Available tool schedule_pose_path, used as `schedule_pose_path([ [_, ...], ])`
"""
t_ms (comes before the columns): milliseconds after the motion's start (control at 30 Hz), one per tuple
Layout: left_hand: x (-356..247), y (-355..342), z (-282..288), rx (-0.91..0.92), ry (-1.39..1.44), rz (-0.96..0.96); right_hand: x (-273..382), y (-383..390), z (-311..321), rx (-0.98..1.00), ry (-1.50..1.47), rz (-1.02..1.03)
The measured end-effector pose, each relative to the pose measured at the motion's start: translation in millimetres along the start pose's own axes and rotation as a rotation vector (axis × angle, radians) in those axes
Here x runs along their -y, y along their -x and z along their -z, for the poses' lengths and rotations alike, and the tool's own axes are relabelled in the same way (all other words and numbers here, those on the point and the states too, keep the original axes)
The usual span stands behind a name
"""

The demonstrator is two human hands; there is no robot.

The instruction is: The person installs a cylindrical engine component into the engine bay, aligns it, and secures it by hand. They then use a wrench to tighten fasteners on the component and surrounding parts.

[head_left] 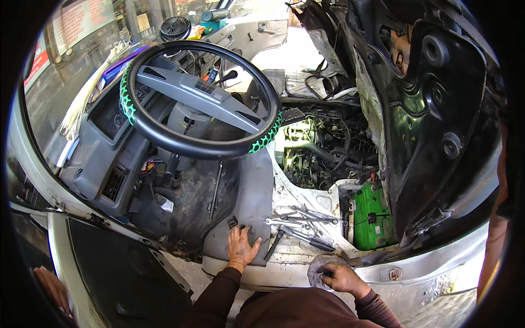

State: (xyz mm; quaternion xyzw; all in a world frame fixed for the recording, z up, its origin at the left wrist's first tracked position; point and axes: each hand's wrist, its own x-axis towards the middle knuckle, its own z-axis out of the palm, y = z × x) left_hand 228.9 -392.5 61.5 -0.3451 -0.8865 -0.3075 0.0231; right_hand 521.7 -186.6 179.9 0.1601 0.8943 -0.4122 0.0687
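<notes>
My left hand (244,249) lies flat with fingers spread on the grey floor mat (254,188), just below a small dark piece (232,221). My right hand (344,279) is closed on a grey, crumpled rag (315,269) and presses it to the white sill (290,279). Between and beyond the hands, several metal wrenches (287,222) lie in a loose pile on the white panel. A black-handled tool (274,244) rests just right of my left hand, and another dark handle (321,245) lies nearer the rag.
A green battery (372,218) stands right of the tools, below the exposed engine (322,145). The tilted-up seat base (437,104) rises at the right. The steering wheel (199,150) overhangs the footwell, where a long metal bar (216,188) lies. An open door (126,273) is at lower left.
</notes>
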Motion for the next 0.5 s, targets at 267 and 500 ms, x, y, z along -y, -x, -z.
schedule_pose_path([
  [267,4.3,1.0,-4.2,0.027,0.052,0.030,2.0,-11.3,2.0,-0.087,-0.004,-0.013],
  [500,6.5,-1.2,-5.0,0.065,0.066,0.032,-10.3,-9.8,-12.1,-0.029,0.015,-0.037],
])
